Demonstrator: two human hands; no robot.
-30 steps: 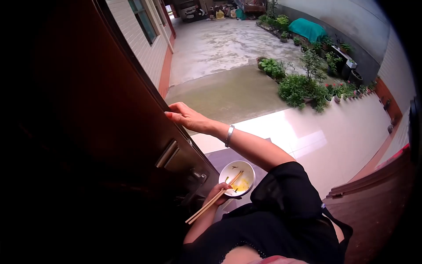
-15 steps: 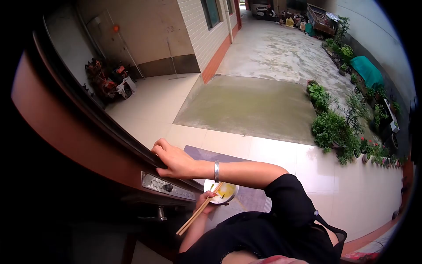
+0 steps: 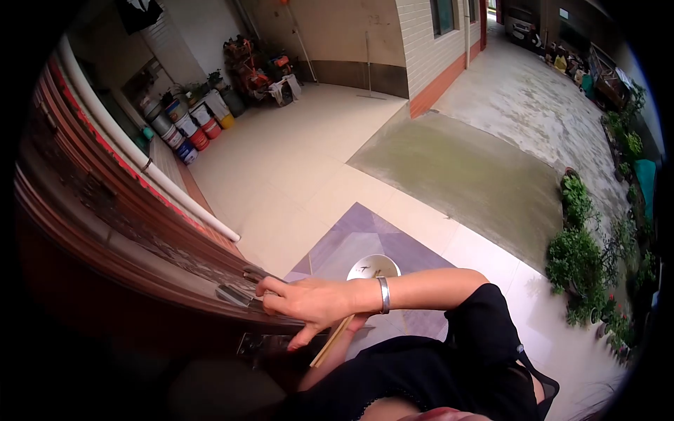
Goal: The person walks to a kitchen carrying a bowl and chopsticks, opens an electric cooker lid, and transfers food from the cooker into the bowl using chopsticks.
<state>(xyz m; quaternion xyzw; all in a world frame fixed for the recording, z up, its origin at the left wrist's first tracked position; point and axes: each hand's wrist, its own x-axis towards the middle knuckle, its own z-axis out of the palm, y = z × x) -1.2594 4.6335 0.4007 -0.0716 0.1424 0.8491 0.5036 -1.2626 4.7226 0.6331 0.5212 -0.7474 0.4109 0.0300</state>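
We now see more porch past the door, seemingly opened wider, right hand against it (how firmly, we can't tell), left hand grasping bowl and chopsticks.

A purple mat lies on the pale floor. Buckets stand left past the mat, potted plants right.
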